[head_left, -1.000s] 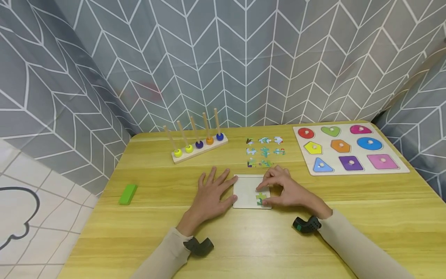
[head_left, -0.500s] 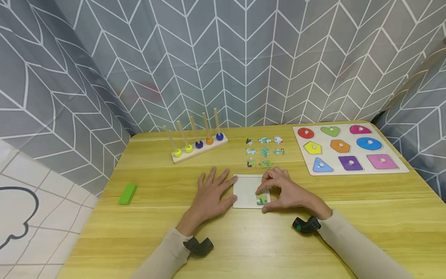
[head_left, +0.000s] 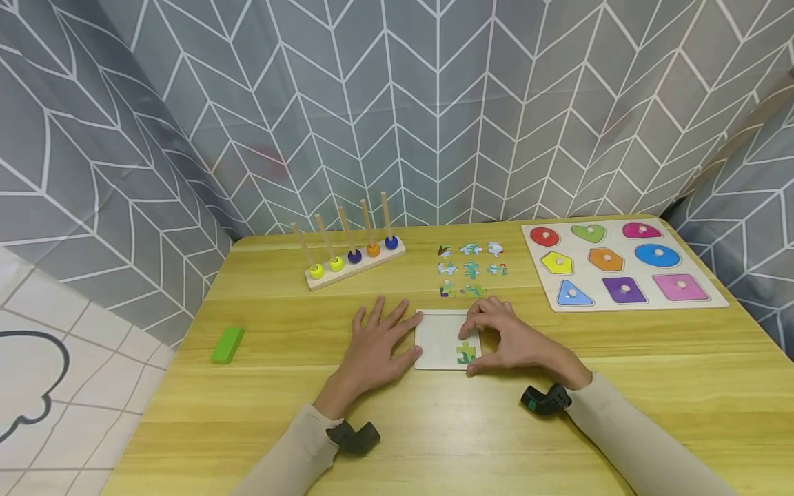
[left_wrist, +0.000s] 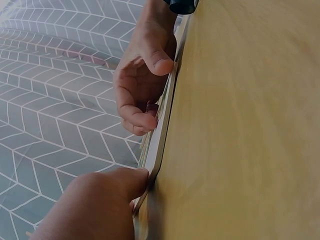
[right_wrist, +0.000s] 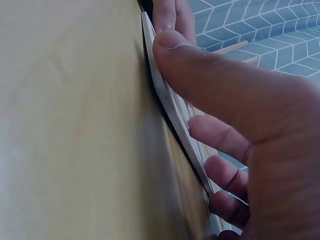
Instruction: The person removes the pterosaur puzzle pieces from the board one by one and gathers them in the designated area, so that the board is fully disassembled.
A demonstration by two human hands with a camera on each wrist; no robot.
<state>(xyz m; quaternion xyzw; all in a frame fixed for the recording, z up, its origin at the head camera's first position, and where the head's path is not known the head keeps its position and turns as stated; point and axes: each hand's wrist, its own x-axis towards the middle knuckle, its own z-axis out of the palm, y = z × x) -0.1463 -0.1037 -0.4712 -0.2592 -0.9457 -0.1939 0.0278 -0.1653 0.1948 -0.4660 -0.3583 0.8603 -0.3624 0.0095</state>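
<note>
Loose puzzle pieces (head_left: 470, 269) lie beyond the tray (head_left: 438, 336); left hand (head_left: 375, 346) flat, right hand (head_left: 505, 339) pinching a piece (head_left: 466, 353).

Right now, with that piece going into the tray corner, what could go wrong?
1. The right hand presses the green puzzle piece at the white tray corner; it may seat crooked.
2. Only the left hand steadies the tray; a push could slide it toward the loose pieces.

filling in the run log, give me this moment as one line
left hand: flat on table, touching puzzle tray edge | right hand: fingertips pressing green puzzle piece in tray corner | loose pieces behind tray
</note>
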